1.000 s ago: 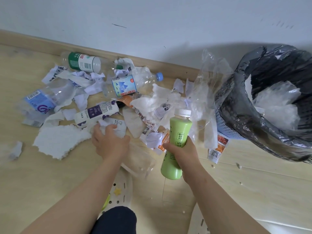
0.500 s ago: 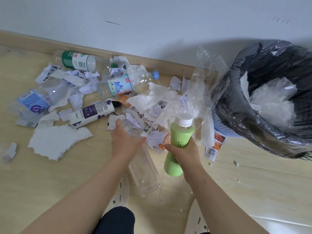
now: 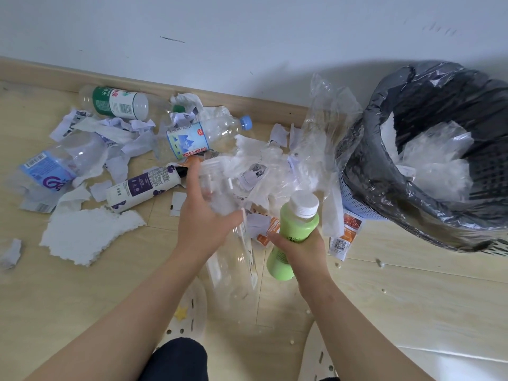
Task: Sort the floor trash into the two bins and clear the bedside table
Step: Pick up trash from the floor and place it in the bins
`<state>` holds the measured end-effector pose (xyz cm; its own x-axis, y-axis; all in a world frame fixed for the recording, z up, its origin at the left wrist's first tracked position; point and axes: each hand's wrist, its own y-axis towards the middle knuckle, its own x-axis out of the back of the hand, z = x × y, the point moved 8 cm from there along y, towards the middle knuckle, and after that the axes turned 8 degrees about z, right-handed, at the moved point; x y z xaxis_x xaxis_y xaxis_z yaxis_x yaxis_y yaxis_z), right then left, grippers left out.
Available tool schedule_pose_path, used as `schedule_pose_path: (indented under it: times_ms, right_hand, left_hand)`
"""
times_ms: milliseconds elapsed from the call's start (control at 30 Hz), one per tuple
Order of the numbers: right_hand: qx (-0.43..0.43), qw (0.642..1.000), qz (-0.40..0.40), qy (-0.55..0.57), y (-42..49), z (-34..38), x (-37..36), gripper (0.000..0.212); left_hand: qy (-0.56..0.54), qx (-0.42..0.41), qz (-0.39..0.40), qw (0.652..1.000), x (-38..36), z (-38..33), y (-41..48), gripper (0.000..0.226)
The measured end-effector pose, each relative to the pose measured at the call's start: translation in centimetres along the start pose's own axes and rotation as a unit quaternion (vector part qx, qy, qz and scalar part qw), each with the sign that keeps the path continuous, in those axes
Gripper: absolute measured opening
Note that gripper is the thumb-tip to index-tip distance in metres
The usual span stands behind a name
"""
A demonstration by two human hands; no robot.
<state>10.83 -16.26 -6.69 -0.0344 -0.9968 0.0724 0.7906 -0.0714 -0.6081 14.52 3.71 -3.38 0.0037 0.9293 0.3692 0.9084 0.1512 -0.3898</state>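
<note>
Here the green bottle (image 3: 299, 225) with its white cap (image 3: 303, 203) is upright in the right hand (image 3: 298, 250), whose fingers are wrapped round its middle. It is held above the wooden floor (image 3: 412, 287), near the person and just left of the bin. Beside it on the left, the left hand (image 3: 203, 224) grips a clear bottle (image 3: 233, 273) near its upper part, thumb on the right side and index finger stretched along it; the bottle's body slants down toward the person.

Just beyond both hands lies a heap of torn paper and crumpled film (image 3: 264, 166). An orange packet (image 3: 347, 232) lies on the floor against the foot of the bin. Farther left lie a purple-labelled bottle (image 3: 143, 188), a blue-capped bottle (image 3: 198, 136), a green-labelled bottle (image 3: 118, 103) by the baseboard (image 3: 261, 104) and a crushed blue-labelled bottle (image 3: 52, 169). A torn white sheet (image 3: 88, 235) lies near left.

On the right, the lattice bin (image 3: 350, 198), lined with a black bag (image 3: 384, 204), tilts toward the heap with white plastic inside. A clear plastic bag (image 3: 330, 111) stands at its left edge. Pale slippers (image 3: 191, 309) show at the near edge.
</note>
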Motion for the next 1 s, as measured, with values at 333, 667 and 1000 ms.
schedule_pose_path:
  times_ms: [333,667,1000]
  right_hand:
    - [0.021,0.998,-0.007,0.051,-0.3,0.5,0.0,0.051]
    - [0.072,0.993,-0.083,-0.051,-3.2,2.6,1.8,0.048]
    - [-0.016,0.957,-0.084,-0.276,-7.0,4.3,2.8,0.035]
  left_hand:
    - [-0.024,-0.111,-0.024,0.993,0.1,-4.3,-0.5,0.075]
    - [0.046,-0.108,0.013,0.993,0.0,-5.5,-1.5,0.055]
    - [0.118,-0.076,0.001,0.990,1.5,-8.0,-6.0,0.046]
